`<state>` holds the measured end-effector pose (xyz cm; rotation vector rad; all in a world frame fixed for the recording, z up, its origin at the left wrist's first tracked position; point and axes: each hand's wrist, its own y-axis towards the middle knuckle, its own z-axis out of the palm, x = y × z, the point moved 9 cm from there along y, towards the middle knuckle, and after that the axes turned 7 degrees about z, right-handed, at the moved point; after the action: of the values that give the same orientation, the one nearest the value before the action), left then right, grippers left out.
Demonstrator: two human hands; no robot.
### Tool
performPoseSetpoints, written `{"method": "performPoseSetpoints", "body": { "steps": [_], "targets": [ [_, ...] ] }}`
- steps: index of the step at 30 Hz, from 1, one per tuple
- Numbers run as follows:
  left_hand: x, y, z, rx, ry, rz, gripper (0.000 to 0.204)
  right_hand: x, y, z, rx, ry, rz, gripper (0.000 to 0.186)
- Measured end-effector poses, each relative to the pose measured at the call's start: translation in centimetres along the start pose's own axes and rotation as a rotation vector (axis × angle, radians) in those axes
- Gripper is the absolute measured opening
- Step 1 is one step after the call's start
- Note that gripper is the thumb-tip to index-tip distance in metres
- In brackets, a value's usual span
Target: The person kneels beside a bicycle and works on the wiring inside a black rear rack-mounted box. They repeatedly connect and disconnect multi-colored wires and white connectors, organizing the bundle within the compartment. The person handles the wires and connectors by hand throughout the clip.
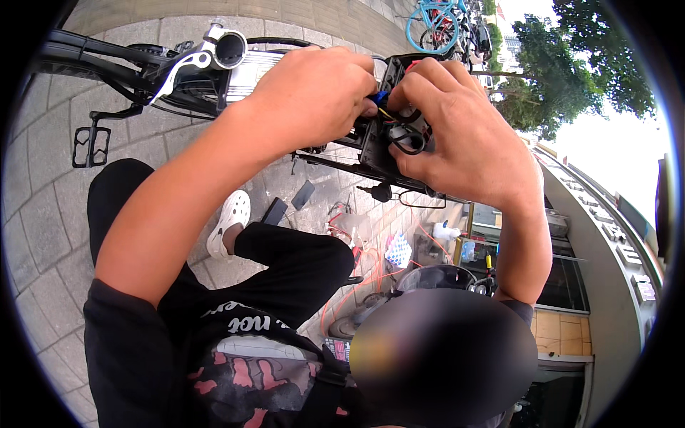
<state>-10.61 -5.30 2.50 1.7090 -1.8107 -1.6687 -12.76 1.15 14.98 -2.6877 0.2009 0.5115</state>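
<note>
A black open-topped box (377,151) on a bicycle frame stands between my hands, with a loose bunch of coloured and black wires (409,137) coming out of it. From the left, my left hand (320,91) is closed, its thumb and fingertips pinching a small blue wire connector (380,97). Curled over the box from the right, my right hand (460,132) has its fingers and thumb around the wires; the exact grip is partly hidden. Below the box hangs a dark key-like piece (382,192).
The bicycle's silver clamp (230,50) and black pedal (91,140) are at the left. Two dark flat pieces (275,212) lie on the paving by a white clog (230,222). An orange cord (371,260) snakes across the ground. A blue bicycle (432,28) stands farther off.
</note>
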Motion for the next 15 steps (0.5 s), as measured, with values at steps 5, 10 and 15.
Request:
{"method": "performPoseSetpoints", "body": {
  "steps": [5,10,15],
  "targets": [
    [0.1,0.4,-0.4,0.027,-0.044,0.079,0.015,1.2,0.2,-0.1,-0.021,-0.105,0.006,0.039],
    [-0.5,0.3,0.1,0.082,0.018,0.172,0.013,1.6,0.5,0.5,0.015,-0.214,0.043,0.037],
    [-0.4,-0.3,0.1,0.012,0.031,0.244,0.014,1.8,-0.2,-0.8,0.113,-0.211,0.012,0.035]
  ]
}}
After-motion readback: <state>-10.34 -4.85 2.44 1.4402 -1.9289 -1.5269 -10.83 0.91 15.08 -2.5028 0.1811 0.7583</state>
